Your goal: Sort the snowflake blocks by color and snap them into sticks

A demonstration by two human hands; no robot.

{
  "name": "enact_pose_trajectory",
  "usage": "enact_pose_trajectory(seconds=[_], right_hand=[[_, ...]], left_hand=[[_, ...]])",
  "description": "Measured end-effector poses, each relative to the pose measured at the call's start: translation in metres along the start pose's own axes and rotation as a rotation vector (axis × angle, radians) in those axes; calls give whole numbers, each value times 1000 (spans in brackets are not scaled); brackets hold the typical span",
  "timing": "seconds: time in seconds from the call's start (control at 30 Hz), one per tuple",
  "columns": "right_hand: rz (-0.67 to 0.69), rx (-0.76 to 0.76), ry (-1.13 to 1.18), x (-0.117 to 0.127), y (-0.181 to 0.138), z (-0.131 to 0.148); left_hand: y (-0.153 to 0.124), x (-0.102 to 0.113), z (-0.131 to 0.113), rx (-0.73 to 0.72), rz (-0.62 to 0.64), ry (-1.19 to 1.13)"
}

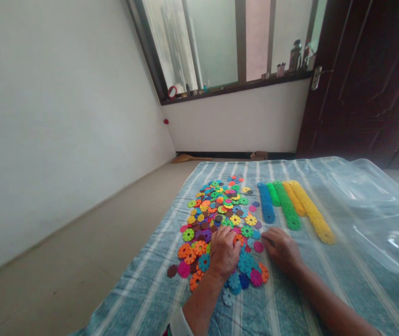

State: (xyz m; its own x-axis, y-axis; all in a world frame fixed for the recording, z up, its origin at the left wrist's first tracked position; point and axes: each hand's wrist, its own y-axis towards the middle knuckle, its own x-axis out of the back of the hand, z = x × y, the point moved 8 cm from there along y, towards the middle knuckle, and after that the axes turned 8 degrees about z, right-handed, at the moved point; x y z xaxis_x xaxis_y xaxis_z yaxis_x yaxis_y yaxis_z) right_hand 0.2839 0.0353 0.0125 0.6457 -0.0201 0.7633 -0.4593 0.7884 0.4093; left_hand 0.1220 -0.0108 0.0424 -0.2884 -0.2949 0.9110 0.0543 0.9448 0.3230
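1. the loose heap of notched plastic discs lies in many colours on the striped blue cloth, spread lengthwise from near the person to the far end.
2. the left hand rests palm down on the near part of the heap, fingers bent among the discs; i cannot tell whether it grasps one.
3. the right hand is curled at the heap's right edge, fingertips just beside a magenta disc (what it may hold is hidden, so i cannot tell).
4. beyond the right hand, discs lie in overlapping single-colour rows: a blue row, a short bright green row, a longer green row, an orange row and a long yellow row.
5. right of the rows are two clear plastic containers, one behind the other.
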Motion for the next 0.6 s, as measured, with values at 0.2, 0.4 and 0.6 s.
enact_pose_trajectory(seconds=[0.2, 0.4, 0.6], right_hand=[[-13, 9, 14, 0, 0, 0], [-13, 7, 27, 0, -1, -1], [-20, 3, 46, 1, 0, 1]], left_hand=[[1, 7, -8, -28, -14, -51], [18, 31, 14, 10, -34, -80], [44, 31, 63, 139, 96, -50]])
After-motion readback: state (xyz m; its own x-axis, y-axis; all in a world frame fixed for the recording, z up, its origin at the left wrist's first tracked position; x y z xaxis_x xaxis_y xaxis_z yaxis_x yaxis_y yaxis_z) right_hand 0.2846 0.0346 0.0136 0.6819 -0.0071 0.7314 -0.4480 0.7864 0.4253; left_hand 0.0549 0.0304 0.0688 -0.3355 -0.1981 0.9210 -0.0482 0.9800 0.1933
